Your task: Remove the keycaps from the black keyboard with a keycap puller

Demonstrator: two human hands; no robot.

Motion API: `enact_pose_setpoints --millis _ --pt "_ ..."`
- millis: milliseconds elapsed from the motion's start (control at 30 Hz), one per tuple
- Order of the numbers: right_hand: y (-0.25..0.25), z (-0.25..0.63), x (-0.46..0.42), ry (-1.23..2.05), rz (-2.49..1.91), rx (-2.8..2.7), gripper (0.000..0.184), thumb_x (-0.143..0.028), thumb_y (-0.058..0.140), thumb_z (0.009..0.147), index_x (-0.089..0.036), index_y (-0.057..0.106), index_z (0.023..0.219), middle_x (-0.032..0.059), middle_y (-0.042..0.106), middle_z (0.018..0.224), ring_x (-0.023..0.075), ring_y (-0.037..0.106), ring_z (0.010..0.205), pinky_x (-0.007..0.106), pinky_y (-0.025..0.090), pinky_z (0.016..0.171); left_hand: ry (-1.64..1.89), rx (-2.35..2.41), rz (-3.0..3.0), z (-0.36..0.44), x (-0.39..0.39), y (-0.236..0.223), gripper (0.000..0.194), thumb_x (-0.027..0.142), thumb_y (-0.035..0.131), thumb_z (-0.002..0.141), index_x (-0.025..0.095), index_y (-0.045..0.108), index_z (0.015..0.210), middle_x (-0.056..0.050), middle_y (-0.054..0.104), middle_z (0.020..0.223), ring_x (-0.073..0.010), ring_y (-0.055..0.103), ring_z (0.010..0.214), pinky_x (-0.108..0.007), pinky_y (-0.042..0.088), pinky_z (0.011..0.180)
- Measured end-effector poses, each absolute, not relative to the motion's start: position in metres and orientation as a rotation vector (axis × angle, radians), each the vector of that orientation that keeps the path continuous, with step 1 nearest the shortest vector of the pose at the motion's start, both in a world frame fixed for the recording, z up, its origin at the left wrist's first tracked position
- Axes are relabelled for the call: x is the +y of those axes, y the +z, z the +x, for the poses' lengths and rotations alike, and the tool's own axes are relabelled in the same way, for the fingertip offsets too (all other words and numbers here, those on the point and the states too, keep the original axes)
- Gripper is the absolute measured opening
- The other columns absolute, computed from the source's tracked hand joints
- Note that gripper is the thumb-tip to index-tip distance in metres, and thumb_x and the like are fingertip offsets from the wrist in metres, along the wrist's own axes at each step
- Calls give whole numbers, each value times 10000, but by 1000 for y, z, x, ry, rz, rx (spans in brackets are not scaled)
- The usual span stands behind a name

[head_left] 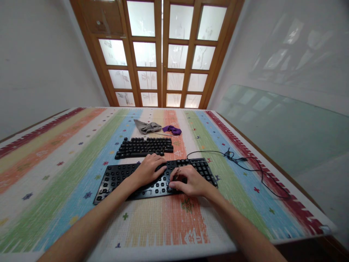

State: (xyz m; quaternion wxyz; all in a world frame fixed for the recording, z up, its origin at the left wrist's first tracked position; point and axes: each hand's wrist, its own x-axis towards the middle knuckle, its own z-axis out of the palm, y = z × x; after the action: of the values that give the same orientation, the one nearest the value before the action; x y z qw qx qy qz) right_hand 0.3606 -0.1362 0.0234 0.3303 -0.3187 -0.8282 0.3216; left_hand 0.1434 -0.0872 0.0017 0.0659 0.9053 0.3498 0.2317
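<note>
A black keyboard point(120, 180) lies at a slant in front of me. Bare key sockets fill its left and middle parts, while keycaps still cover the number pad on the right. My left hand point(149, 168) rests on its upper middle, fingers stretched out and holding nothing. Over the keys just left of the number pad, my right hand point(188, 180) is closed in a pinch. Something small, thin and shiny shows between those fingers, too small to name. Behind the keyboard, loose black keycaps point(144, 146) lie in rows like a keyboard layout.
A grey cloth point(147, 126) and a purple cloth point(173, 130) lie crumpled behind the keycaps. The keyboard's black cable point(231, 155) runs right in a loose tangle. A striped tablecloth point(68, 174) covers the table. Walls flank both sides, with glazed wooden doors point(162, 54) beyond.
</note>
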Motion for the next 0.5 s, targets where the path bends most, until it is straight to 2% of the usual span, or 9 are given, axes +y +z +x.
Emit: enact_pose_setpoints --millis 233,500 --pt "18 348 -146 727 -741 -2239 173 -296 711 826 -154 660 741 -10 589 638 109 480 574 236 383 586 736 1079 2700 144 -89 -1 195 283 516 963 191 665 1049 -77 702 1091 -239 584 997 -409 428 875" --pt "19 351 -138 773 -1052 -2104 254 -338 642 888 -148 617 720 -22 529 613 107 448 554 240 341 548 744 1060 2695 143 -89 -4 204 285 508 964 188 655 1065 -80 698 1095 -240 580 993 -418 441 882"
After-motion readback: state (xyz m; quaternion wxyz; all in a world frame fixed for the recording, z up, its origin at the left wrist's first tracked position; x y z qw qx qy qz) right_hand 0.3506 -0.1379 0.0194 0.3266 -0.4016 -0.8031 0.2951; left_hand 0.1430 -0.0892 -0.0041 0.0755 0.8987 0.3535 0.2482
